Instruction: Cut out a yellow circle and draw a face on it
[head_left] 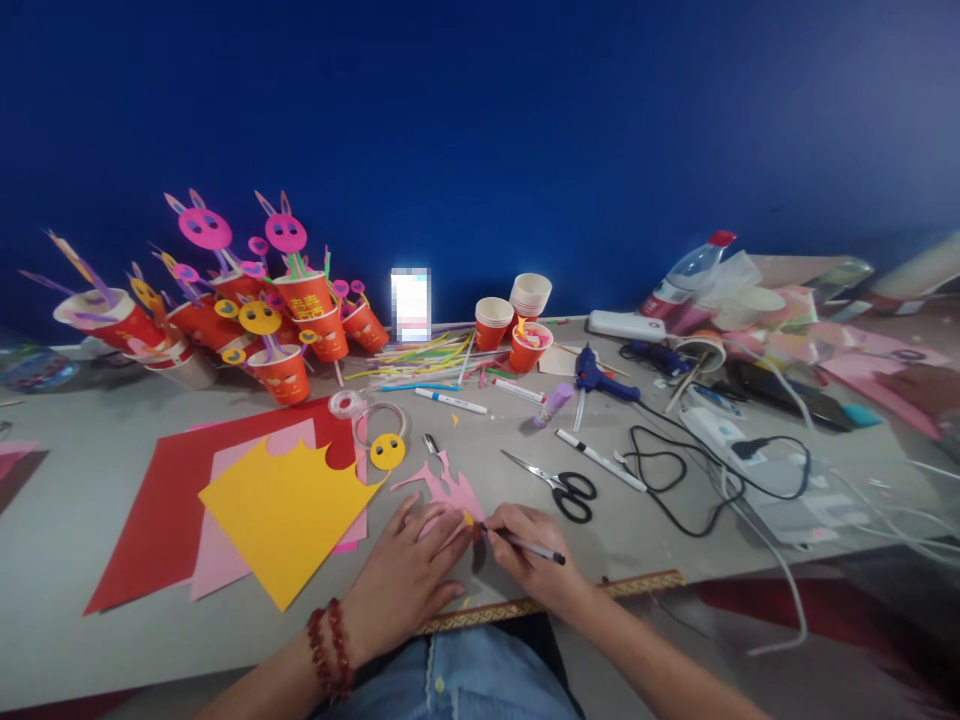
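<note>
Pink cutout [463, 496], one, beneath left fingers [442, 535]; right fingers [506, 519], one pen [536, 548]

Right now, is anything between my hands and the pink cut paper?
Nothing visible blocks them: the left hand rests on the pink cut paper; the right hand, gripping a pen, is close beside it. A small yellow piece shows between the hands.
</note>
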